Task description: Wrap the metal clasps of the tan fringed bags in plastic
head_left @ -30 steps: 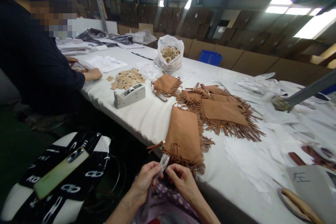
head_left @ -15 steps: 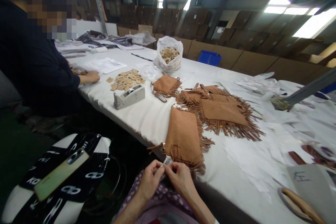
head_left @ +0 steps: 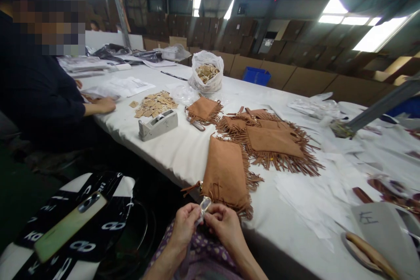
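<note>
My left hand [head_left: 184, 223] is closed in a pinch around a narrow strap [head_left: 187, 256] that hangs down over my lap and looks greyish. At its top a shiny, clear-wrapped end [head_left: 205, 203] sticks up between my hands; its exact kind is hard to make out. My right hand [head_left: 225, 222] has thumb and fingers pinched together at the right side of that end. Just beyond my fingertips, a brown fringed suede pouch [head_left: 225, 168] lies flat at the table edge, its zip pull [head_left: 193, 187] pointing left.
More fringed pouches [head_left: 275, 140] lie on the white table, near a grey tape dispenser [head_left: 158, 125], tan tags [head_left: 156, 104] and a bag of tags [head_left: 206, 72]. At right are scissors [head_left: 370, 251]. A phone [head_left: 70, 225] rests on a stool. Another person [head_left: 42, 74] works at left.
The clear-wrapped end now stands higher between my hands, and the strap below my left hand has come into sight. My fingers have shifted slightly apart. The view has tilted a little.
</note>
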Motion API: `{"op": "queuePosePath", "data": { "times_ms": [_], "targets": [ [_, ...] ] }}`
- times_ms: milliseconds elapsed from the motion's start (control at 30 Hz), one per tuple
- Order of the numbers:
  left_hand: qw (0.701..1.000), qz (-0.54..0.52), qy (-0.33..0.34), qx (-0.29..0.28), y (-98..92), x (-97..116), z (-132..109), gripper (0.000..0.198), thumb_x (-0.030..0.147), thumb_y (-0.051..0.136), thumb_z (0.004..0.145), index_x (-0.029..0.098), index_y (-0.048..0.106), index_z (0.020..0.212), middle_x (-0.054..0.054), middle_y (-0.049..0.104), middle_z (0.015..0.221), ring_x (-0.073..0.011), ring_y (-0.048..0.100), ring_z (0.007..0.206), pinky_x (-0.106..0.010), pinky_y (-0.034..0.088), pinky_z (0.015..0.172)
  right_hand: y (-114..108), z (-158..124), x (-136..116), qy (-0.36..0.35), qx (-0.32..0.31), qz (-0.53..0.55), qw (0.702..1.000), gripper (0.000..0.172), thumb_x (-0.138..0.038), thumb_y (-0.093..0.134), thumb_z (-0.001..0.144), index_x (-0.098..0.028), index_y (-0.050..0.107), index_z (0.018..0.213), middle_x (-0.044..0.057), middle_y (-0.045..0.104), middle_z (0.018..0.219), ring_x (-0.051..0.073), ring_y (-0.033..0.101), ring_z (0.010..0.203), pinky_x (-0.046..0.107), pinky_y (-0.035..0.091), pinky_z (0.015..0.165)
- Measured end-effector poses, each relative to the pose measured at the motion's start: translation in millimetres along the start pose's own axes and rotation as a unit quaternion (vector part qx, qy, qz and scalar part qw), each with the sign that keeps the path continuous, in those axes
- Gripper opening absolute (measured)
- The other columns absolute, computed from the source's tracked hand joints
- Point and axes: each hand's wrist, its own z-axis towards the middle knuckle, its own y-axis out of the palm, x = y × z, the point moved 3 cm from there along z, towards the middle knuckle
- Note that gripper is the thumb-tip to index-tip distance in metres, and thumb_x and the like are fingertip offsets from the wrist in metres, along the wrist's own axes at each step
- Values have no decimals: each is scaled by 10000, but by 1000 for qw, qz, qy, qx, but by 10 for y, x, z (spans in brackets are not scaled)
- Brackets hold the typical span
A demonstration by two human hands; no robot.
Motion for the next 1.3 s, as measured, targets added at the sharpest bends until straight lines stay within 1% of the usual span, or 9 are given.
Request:
{"op": "queuePosePath", "data": {
  "times_ms": [133, 300, 367, 567, 700, 800, 933, 1067, 1300],
  "targets": [
    [995, -58, -73, -35, 8, -13, -8, 364, 469, 714, 651, 133, 577, 674, 51, 511, 497, -10, 260, 327, -182, 128, 361, -24, -9, 17, 2, 28, 55, 998, 388, -295, 691, 619, -206, 441, 902, -86, 557, 448, 91, 454, 373, 180, 315, 402],
    [963, -162, -156, -150, 70, 16, -61, 304, 379, 736, 691, 132, 564, 735, 50, 520, 566, 9, 251, 335, -162, 139, 359, 17, -31, 25, -28, -23, 111, 993, 386, -355, 685, 661, -217, 400, 881, -67, 592, 507, 87, 475, 424, 181, 341, 441],
    [961, -160, -159, -158, 73, 5, -73, 305, 380, 732, 699, 128, 563, 732, 53, 509, 560, 12, 240, 336, -161, 133, 359, 36, -45, 56, -36, -16, 93, 995, 358, -358, 676, 676, -214, 416, 875, -56, 603, 518, 94, 493, 435, 186, 351, 449],
    [995, -48, -76, -41, 12, -92, -46, 411, 512, 729, 627, 136, 578, 697, 68, 481, 484, -2, 237, 315, -182, 95, 358, -13, -127, 204, -43, 36, -17, 998, 222, -402, 543, 776, -205, 541, 878, -12, 646, 572, 120, 497, 362, 225, 348, 388],
    [998, -9, -55, -16, 3, -36, -37, 460, 587, 705, 596, 157, 549, 649, 78, 452, 446, -16, 214, 318, -196, 94, 367, -209, -250, 179, -69, 109, -52, 990, 302, -367, 572, 757, -207, 620, 1008, 36, 707, 733, 148, 555, 414, 264, 409, 426],
    [999, 36, 5, 10, -10, 72, -40, 472, 606, 683, 613, 149, 570, 651, 54, 480, 474, -49, 316, 381, -194, 197, 401, -269, -323, 129, -58, 133, -20, 989, 378, -386, 600, 743, -199, 624, 1070, 40, 709, 728, 141, 526, 378, 273, 395, 401],
    [984, 143, 99, 31, -7, 139, -77, 417, 562, 597, 739, 148, 608, 690, 14, 533, 553, -117, 469, 529, -217, 340, 522, -86, -295, 45, -7, 75, 84, 994, 567, -421, 643, 697, -149, 538, 1183, 13, 683, 651, 124, 494, 326, 252, 349, 358],
    [964, 231, 126, 40, -14, 98, -99, 375, 508, 516, 820, 155, 636, 785, -9, 576, 613, -152, 518, 584, -241, 370, 569, 138, -181, -28, 33, 18, 190, 981, 848, -385, 706, 624, -49, 356, 1320, -19, 639, 546, 108, 499, 358, 207, 330, 388],
    [959, 253, 128, 18, -43, 43, -64, 352, 470, 470, 850, 169, 649, 809, 0, 571, 605, -153, 512, 563, -236, 366, 552, 193, -120, 88, 58, 30, 256, 965, 926, -398, 774, 570, -88, 318, 1313, -22, 622, 505, 84, 465, 386, 168, 250, 404]
  ]
}}
